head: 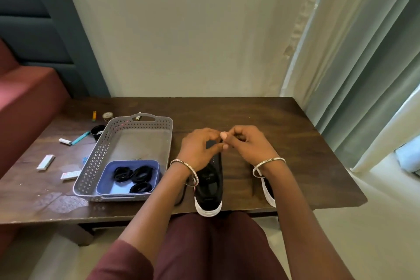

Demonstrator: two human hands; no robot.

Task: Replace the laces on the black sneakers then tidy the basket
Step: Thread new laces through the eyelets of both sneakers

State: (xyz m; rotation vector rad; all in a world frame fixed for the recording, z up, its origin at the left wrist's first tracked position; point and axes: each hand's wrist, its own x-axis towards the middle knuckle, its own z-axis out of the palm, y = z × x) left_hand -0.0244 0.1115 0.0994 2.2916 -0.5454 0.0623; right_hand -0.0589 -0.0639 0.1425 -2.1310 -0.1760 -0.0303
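Note:
A black sneaker (209, 186) with a white sole stands on the wooden table (284, 134), heel toward me. My left hand (200, 148) and my right hand (247, 143) meet over its front, fingers curled and pinching a black lace that is mostly hidden between them. A loose black lace end (183, 195) trails off the shoe's left side. The second sneaker (268, 191) lies under my right wrist, largely covered. A grey perforated basket (95, 161) sits to the left; inside it a blue tray (106, 175) holds three coiled black laces (134, 177).
Small items lie on the table left of the basket: two white packets (46, 162), a teal pen-like tool (80, 138), a black cap (97, 131), a small round jar (107, 116). A red sofa (25, 102) stands at the left, curtains (363, 63) at the right.

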